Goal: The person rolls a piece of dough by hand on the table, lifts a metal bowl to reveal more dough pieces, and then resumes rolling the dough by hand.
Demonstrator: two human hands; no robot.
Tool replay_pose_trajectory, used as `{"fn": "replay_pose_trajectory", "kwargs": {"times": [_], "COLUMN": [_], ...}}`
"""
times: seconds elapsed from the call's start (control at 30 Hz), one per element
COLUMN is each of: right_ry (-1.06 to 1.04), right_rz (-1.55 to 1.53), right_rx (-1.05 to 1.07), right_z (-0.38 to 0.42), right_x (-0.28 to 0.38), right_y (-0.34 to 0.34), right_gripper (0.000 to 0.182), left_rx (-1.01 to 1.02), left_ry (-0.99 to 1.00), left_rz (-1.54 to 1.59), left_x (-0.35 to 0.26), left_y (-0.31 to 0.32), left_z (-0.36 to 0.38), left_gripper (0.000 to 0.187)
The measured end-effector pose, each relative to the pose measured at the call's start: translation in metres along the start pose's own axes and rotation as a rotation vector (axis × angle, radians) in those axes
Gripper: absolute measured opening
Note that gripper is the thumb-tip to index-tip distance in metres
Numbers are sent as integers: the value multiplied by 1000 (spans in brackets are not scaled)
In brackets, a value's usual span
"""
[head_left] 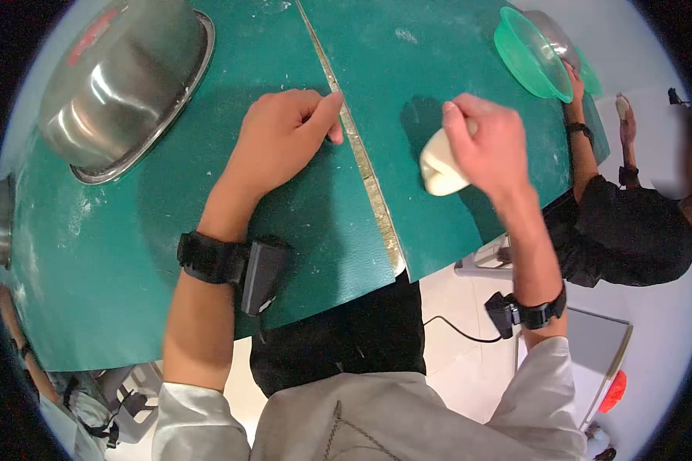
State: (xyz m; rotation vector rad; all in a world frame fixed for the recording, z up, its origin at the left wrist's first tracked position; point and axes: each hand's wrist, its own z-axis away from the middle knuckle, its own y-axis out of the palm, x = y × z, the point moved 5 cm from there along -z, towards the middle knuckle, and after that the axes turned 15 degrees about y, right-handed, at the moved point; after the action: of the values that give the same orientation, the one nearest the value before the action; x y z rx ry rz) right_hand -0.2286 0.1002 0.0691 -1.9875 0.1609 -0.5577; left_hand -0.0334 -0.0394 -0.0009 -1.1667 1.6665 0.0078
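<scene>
A smooth lump of pale dough [444, 165] is in my right hand [496, 146], over the right part of the green table. My right fingers are wrapped round its upper side, and its folded lower end sticks out to the left. Close to the seam in the table, my left hand [288, 138] is closed, its fingers curled under and the thumb pointing at the seam. I see nothing in that hand, though its palm faces down and is hidden.
A large steel basin [131, 84] lies upside down on the green table [300, 253] at the left. A metal-edged seam [361, 165] crosses the tabletop. At the far right stands a green plastic basin [530, 58], with a co-worker's hand [574, 83] at its rim. Another person's arm [34, 353] shows at lower left.
</scene>
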Motion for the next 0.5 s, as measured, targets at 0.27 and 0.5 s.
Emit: {"fn": "replay_pose_trajectory", "kwargs": {"times": [0.27,0.5], "right_ry": [-168,-288], "right_rz": [451,312], "right_rx": [298,-113], "right_z": [-18,-54], "right_x": [7,5], "right_y": [24,47], "right_gripper": [42,38], "left_rx": [6,8], "left_ry": [1,8], "left_rz": [16,16], "left_x": [-4,-3], "left_y": [0,1], "left_z": [0,0], "left_gripper": [47,46]}}
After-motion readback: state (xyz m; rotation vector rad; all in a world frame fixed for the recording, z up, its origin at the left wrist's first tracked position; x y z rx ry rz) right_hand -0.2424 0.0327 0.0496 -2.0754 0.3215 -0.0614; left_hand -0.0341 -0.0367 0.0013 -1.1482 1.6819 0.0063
